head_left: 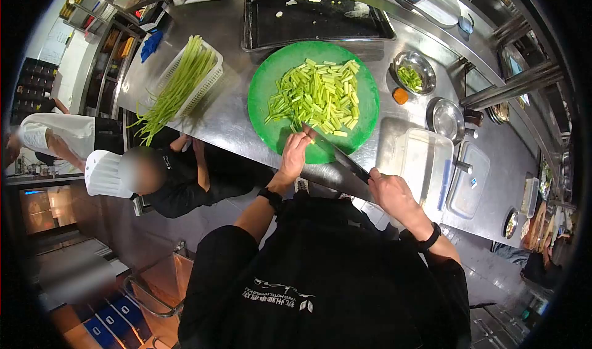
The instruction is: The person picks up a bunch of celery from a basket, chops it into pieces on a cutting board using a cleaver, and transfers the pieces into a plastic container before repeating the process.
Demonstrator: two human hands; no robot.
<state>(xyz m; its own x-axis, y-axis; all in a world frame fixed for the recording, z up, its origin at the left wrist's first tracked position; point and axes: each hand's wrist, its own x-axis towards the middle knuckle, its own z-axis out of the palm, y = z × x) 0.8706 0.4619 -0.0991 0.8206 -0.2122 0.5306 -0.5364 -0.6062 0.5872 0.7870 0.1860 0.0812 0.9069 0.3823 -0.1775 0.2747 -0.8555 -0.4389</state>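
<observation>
My right hand [394,196] is wrapped round the handle of a kitchen knife [346,159], whose blade slants up and left over the near edge of a round green cutting board [262,93]. At the tip end of the blade is my left hand [294,155], its fingers bent and close together. Whether they pinch the blade or a bit of vegetable is hidden. Just beyond them, a wide heap of cut green stalks [320,93], perhaps celery, covers the middle of the board.
Left of the board, a white basket [213,71] holds long green stalks [185,81]. A black tray [314,25] lies behind. To the right are a metal bowl [425,62] with green pieces, an orange-brown object [400,95] and a clear container [425,158]. A co-worker [179,192] stands at left.
</observation>
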